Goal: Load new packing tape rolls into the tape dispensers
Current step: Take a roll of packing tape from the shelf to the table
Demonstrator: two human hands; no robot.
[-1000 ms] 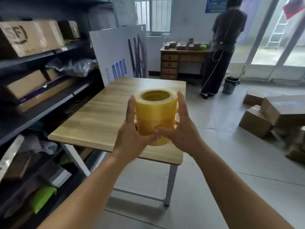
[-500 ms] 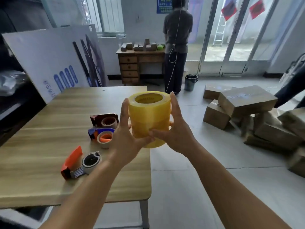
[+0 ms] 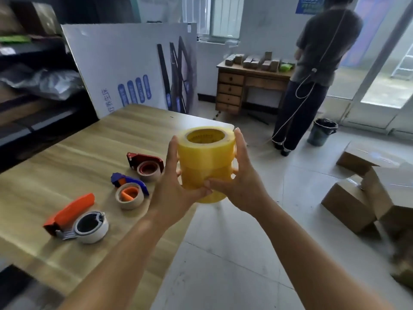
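A stack of yellow packing tape rolls [image 3: 204, 157] stands upright in the air over the right edge of the wooden table [image 3: 78, 153]. My left hand [image 3: 172, 186] grips its left side and my right hand [image 3: 241, 182] its right side. Three tape dispensers lie on the table to the left of the stack: a dark red one [image 3: 146, 164] farthest, a blue one [image 3: 129, 189] in the middle, and an orange-handled one [image 3: 76, 220] nearest me. Each carries a near-empty cardboard core.
Dark shelving [image 3: 33, 86] with boxes and bags lines the left. A white printed board [image 3: 134, 70] leans behind the table. A person [image 3: 312, 70] stands at a wooden desk [image 3: 245, 86] by the door, a bin [image 3: 321, 132] beside them. Cardboard boxes [image 3: 366, 198] sit on the floor at right.
The view has swung across the table and the three dispensers have come into sight. Both hands keep the same grip on the yellow stack.
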